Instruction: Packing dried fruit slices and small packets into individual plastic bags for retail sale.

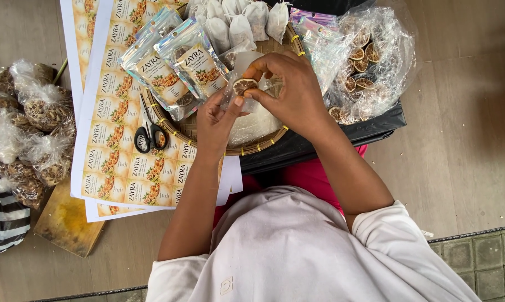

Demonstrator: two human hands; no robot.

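A dried citrus slice [244, 85] is pinched between the fingertips of the left hand [216, 120] and the right hand [290, 89]; both hands are closed on it and on a small clear pouch [247, 100] held around it. The slice is round, so no long axis can be told; its cut face is turned up toward the camera. The pouch is thin, glossy film, and its lower edge is hard to make out against the contents beneath. Both are held above a round woven tray [263, 144], bound with yellow ties along its rim. White fabric sachets [241, 22] and labelled iridescent packets [177, 64] are laid on the tray. A crinkled clear bag of dried slices [364, 61] lies to the right. Black-handled scissors [150, 131] rest on printed label sheets [115, 151] to the left.
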